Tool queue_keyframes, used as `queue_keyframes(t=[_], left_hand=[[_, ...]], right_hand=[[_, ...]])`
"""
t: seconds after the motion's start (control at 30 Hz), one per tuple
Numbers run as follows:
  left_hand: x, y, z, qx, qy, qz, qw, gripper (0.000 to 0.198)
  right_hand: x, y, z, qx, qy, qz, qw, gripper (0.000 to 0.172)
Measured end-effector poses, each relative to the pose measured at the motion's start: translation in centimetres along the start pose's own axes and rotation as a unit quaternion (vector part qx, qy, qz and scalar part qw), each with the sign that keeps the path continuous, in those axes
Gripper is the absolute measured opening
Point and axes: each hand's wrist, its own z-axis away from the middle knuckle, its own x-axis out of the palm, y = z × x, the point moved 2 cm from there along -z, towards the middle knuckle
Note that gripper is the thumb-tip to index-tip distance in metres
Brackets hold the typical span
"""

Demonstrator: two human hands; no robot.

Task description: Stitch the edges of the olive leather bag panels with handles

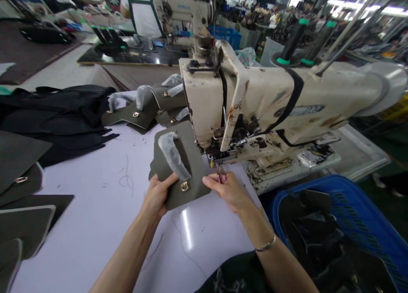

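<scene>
Gray leather flap [194,157] sits in both hands over the white table [95,229], its top edge just beside the sewing machine head [204,97]. Left hand [157,195] grips its lower edge, and right hand [225,191] pinches a small pink thing [221,178] by its right edge. Blue basket [318,183] sits past the table's edge, near the right arm [274,254].

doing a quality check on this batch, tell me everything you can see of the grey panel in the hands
The panel is an olive-grey sheet with a leather-like surface and angled corners. A strip wrapped in clear plastic lies across it, and a gold-coloured metal buckle sits near its lower edge. It is held tilted over the pale table, its upper end close under the sewing machine head. The left hand grips its lower left edge; the right hand touches its right edge.
</scene>
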Motion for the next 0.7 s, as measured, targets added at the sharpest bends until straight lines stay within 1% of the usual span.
queue_keyframes(t=[0.07, 0.2, 0.3, 0.37, 0.5, 0.6, 0.7], left_hand=[[0.4, -0.2, -1.0, 0.019, -0.006, -0.007, 1.0, 0.052], [1.5, -0.1, -2.5, 0.077, 0.011, -0.025, 0.997, 0.053], [2.1, 0.3, -3.2, 0.115, 0.022, -0.043, 0.992, 0.057], [2.4, 0.6, -3.7, 0.133, 0.024, -0.053, 0.989, 0.055], [2.7, 0.9, -4.7, 0.166, 0.02, -0.062, 0.984, 0.045], [3.2, 1.3, -5.4, 0.171, 0.024, -0.063, 0.983, 0.039], [3.9, 1.9, -6.0, 0.164, 0.026, -0.044, 0.985, 0.038]], right_hand=[[-0.3, 0.5, 0.2, 0.016, 0.019, 0.015, 1.0, 0.049], [-0.1, 1.9, -0.9, 0.031, 0.104, -0.007, 0.994, 0.038], [0.3, 2.6, -1.9, 0.012, 0.159, -0.03, 0.987, 0.044], [0.5, 2.6, -2.3, 0.002, 0.173, -0.037, 0.984, 0.046], [0.6, 2.4, -2.4, 0.015, 0.178, -0.025, 0.984, 0.034], [0.5, 2.2, -2.7, 0.018, 0.197, -0.023, 0.98, 0.035], [0.6, 2.3, -3.4, -0.001, 0.228, -0.012, 0.973, 0.039]])
